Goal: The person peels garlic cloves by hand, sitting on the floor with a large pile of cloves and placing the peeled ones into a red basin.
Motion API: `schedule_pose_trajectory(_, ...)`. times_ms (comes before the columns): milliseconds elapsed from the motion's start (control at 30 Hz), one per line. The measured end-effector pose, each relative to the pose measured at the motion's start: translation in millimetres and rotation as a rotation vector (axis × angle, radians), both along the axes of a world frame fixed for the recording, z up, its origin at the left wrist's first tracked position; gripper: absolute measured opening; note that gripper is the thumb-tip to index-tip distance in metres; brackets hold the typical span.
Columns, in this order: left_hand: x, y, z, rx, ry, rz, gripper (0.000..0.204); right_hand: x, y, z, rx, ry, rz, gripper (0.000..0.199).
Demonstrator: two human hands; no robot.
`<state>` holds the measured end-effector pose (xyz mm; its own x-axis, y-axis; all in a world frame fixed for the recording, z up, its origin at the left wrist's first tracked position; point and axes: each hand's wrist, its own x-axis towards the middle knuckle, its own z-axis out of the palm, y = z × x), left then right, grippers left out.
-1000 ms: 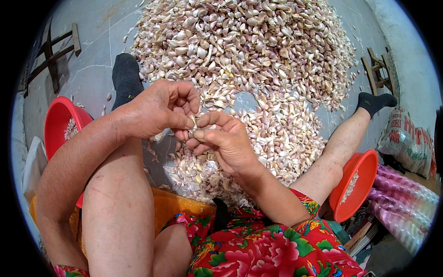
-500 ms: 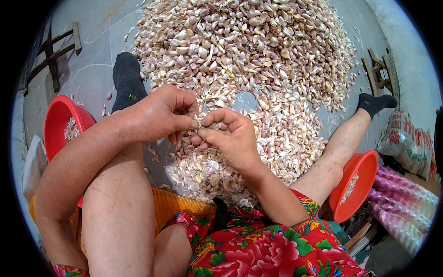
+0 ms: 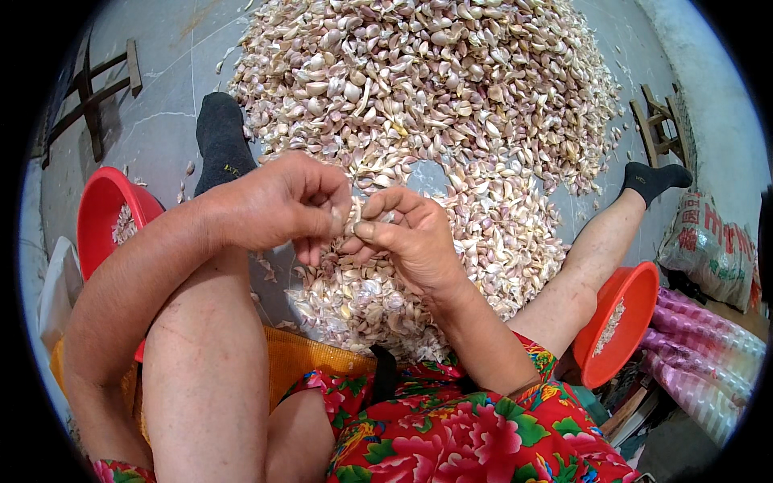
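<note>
My left hand point(image 3: 298, 201) and my right hand point(image 3: 415, 241) meet above a large heap of unpeeled garlic cloves point(image 3: 419, 88). In my right hand, thumb and fingers are curled in a pinch around a small pale garlic clove point(image 3: 388, 217), mostly covered by the fingers. The left hand's thumb and forefinger are pinched together close beside it, a little blurred; what they hold is too small to make out. Directly below my hands lies a nearer pile of cloves and loose papery skins point(image 3: 362, 310).
A red basin point(image 3: 105, 233) with pale cloves stands left of my left leg; an orange-red basin point(image 3: 624, 322) with more stands by my right knee. Wooden stools point(image 3: 93, 97) are at the far left and right. A filled woven sack point(image 3: 708, 241) and pink striped cloth point(image 3: 700, 354) lie at right.
My fingertips have drawn slightly apart. The right hand has shifted a little right and down; the left hand's fingers have turned slightly. The heap and basins look the same.
</note>
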<state>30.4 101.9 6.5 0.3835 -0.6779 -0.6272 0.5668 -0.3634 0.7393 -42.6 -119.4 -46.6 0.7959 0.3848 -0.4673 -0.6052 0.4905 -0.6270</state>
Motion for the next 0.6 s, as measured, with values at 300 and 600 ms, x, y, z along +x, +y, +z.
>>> schedule_pose_trajectory(300, -3, -6, -1, 0.123, -0.021, -0.211, 0.009, -8, 12, 8, -0.478, -0.341, 0.166, 0.024)
schedule_pose_trajectory(600, 3, 15, -15, 0.229, -0.013, 0.02, 0.015, 41, -3, -32, -1.214, -0.943, 0.047, 0.014)
